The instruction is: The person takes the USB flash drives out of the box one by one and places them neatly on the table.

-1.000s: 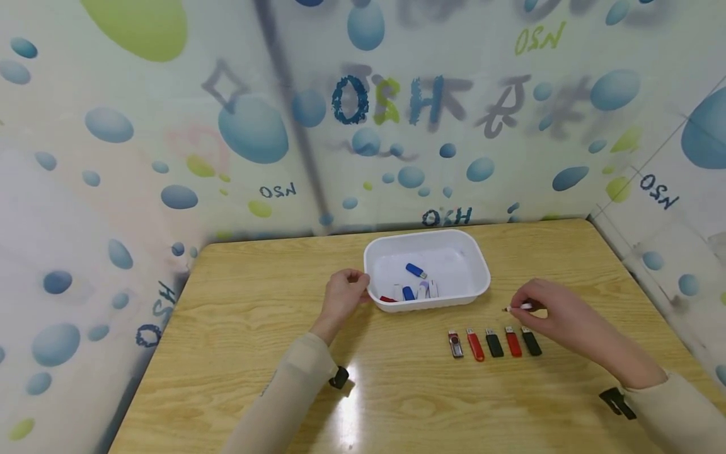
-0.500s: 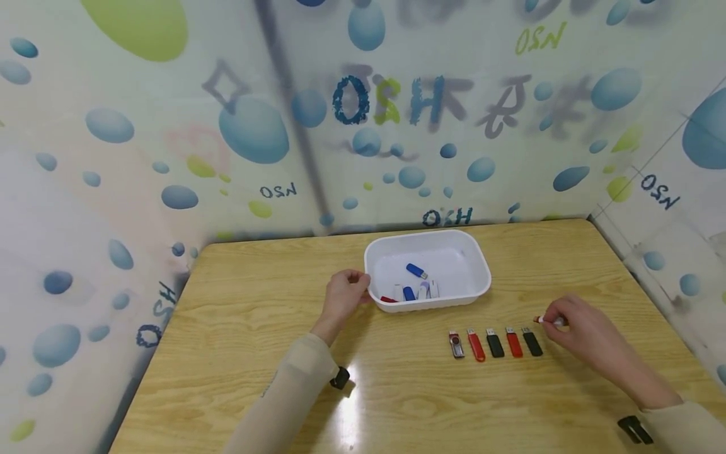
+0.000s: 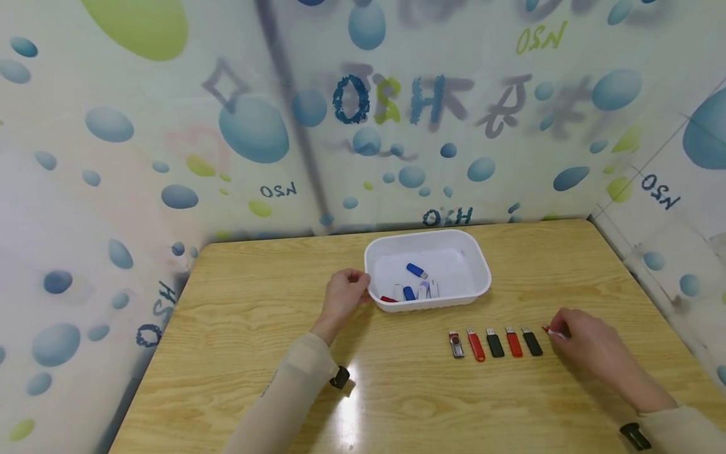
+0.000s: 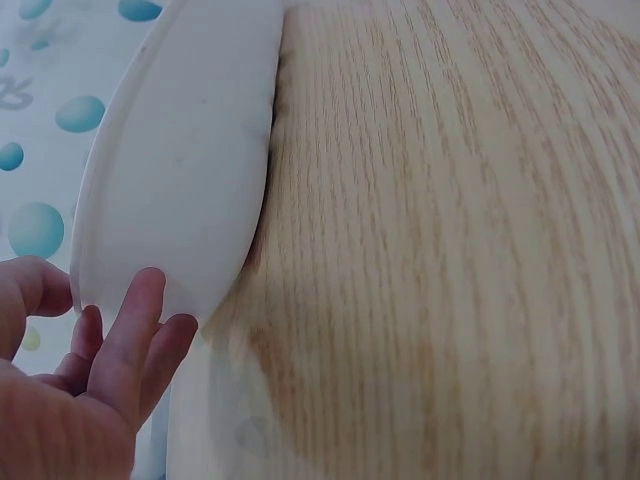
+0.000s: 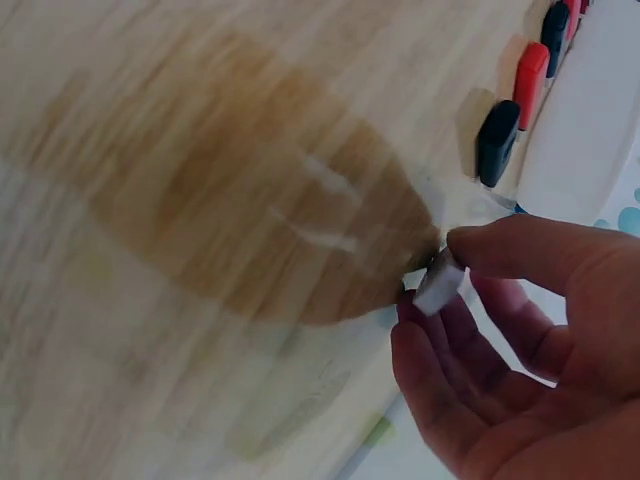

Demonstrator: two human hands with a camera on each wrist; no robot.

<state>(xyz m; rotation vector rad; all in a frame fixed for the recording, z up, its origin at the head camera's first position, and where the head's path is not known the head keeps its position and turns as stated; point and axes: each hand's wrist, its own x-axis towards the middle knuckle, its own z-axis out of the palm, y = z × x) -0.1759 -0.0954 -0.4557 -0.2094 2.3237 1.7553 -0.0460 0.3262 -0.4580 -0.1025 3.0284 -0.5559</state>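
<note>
the held stick (image 5: 440,283) is sitting between the thumb and fingers of the right hand (image 3: 587,340), just right of a row of usb sticks; whether it is touching the tabletop (image 3: 420,403) i cannot tell. it is showing a pale body and a reddish end, with the fingers hiding part of it. the right hand's grip is closing round it, with a gap only as wide as the stick.

nearest to it, the end black stick (image 3: 532,342) is lying on the hand's left side, close by but apart. beyond that, a red stick (image 3: 513,343), a second black stick (image 3: 495,343), a second red stick (image 3: 476,345) and a silver stick (image 3: 456,345) are lying side by side, spaced apart, their plugs pointing away from the person.

behind the row, a white tub (image 3: 431,306) is standing on the tabletop. inside, a blue stick (image 3: 416,270) is lying near the middle, while a second blue stick (image 3: 409,294), a few white sticks (image 3: 433,289) and a red piece (image 3: 388,299) are gathering along the near wall, which is partly hiding them.

the left hand (image 3: 343,295) is pinching the tub's left end, its grip narrowing onto the rim and other fingers resting against the outer wall.

beige sleeves (image 3: 292,388) are covering both forearms, and a patterned wall (image 3: 255,189) is rising behind the tabletop.
</note>
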